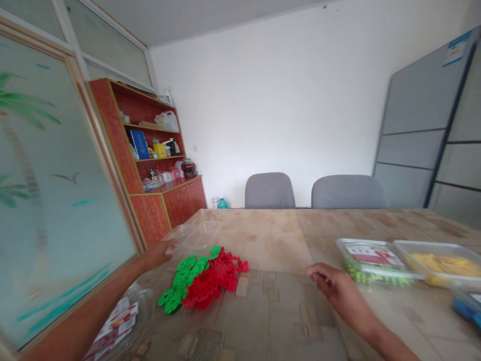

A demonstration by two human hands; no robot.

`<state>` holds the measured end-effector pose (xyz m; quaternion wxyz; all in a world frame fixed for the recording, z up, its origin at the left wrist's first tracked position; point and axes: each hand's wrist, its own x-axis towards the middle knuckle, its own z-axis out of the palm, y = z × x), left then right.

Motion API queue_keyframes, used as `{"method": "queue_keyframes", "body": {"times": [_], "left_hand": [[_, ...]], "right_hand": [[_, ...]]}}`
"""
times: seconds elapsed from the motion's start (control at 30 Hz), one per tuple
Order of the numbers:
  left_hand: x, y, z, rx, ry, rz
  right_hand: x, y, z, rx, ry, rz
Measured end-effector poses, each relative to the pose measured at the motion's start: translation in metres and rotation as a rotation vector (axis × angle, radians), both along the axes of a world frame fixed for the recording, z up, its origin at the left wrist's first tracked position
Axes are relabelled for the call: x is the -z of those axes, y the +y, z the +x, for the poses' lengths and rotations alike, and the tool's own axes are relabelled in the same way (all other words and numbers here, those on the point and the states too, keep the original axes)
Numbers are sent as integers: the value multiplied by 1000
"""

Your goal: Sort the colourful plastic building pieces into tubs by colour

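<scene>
At the left of the table, my left hand (162, 252) has its fingers closed on the near edge of a clear plastic container (206, 235); part of the grip is blurred. In front of it lies a loose pile of green snowflake-shaped plastic pieces (184, 276) and red plastic pieces (214, 282), side by side and partly overlapping. My right hand (332, 283) is over the table right of the pile, fingers loosely curled in, with nothing visible in them. It is nearest to a lidded clear box of light green pieces (376, 273).
A clear box of yellow pieces (447, 265) and one of blue pieces (466, 306) are at the right. Clear plastic lids with labels (122, 321) lie under my left forearm. Two grey chairs (269, 190) stand beyond the table (278, 235), with a wooden cabinet (184, 200) at left.
</scene>
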<state>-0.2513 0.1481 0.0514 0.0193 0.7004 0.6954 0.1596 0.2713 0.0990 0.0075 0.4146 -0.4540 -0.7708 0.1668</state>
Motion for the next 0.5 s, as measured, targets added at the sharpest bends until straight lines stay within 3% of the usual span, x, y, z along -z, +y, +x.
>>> {"method": "queue_keyframes", "body": {"times": [0.1,0.17,0.23,0.37,0.5], "left_hand": [[-11,-3,25,33,-32,66],[-15,-7,58,102,-69,121],[-15,-16,103,198,-117,158],[-1,-46,211,433,-219,141],[21,-80,308,763,-588,27]], "right_hand": [[-20,15,43,270,9,122],[-28,22,75,497,-61,159],[-33,26,103,601,-90,159],[-31,25,132,650,-146,163],[-25,25,138,634,-208,197]]}}
